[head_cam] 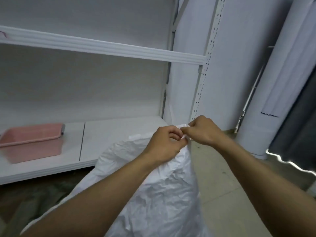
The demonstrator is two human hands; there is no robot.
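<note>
Pinching gathered neck of bag [162, 194] with left hand [164, 142] and right hand [203, 130], fingers curled. Lying under hands, long axis body-to-hands, neck pointing away toward shelf [106, 134]. Far left of hands: basket [32, 141].

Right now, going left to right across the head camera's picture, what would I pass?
Pink basket on the shelf → left hand → right hand, both pinching the top of the white plastic bag → white roll → grey fabric.

Dim, flat indoor light; soft blur throughout; wide-angle bending at edges.
</note>
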